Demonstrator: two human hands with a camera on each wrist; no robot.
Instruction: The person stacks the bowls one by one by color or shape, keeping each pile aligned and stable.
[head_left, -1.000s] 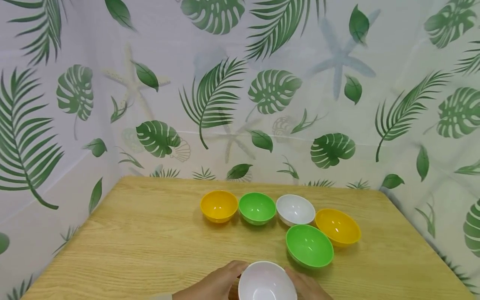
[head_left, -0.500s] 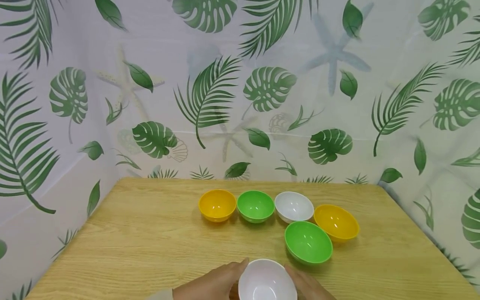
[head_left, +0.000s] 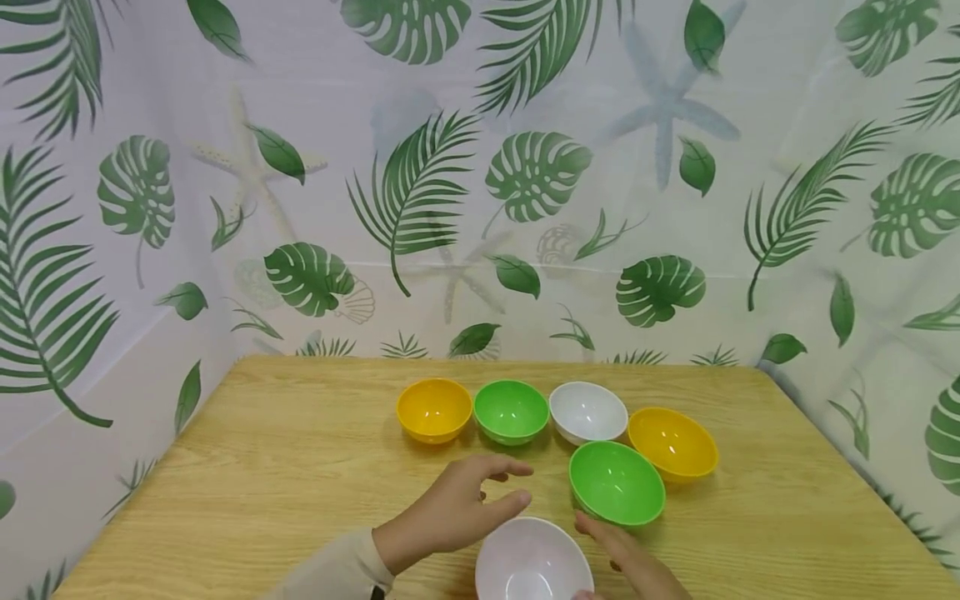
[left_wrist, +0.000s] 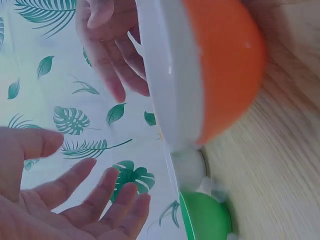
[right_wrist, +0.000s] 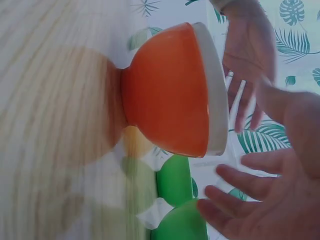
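A bowl (head_left: 534, 562), white inside, stands at the front edge of the head view. Side views show an orange outside (right_wrist: 167, 90) under a white rim; whether these are two nested bowls I cannot tell. Above and left of it my left hand (head_left: 457, 508) hovers with relaxed, parted fingers, holding nothing. At its right side is my right hand (head_left: 633, 562), fingers extended, just in front of a green bowl (head_left: 617, 483). In the right wrist view, the right hand (right_wrist: 275, 175) appears apart from the orange-and-white bowl.
On the wooden table (head_left: 300, 467), a yellow bowl (head_left: 435, 411), a green bowl (head_left: 512, 412), a white bowl (head_left: 588, 413) and another yellow bowl (head_left: 672, 446) line the back. A leaf-patterned cloth (head_left: 450, 333) hangs behind and beside the table.
Both hands have come off the orange-and-white bowl's sides. The left rose forward over its far left edge; the right shifted slightly right. The bowl stayed about where it was.
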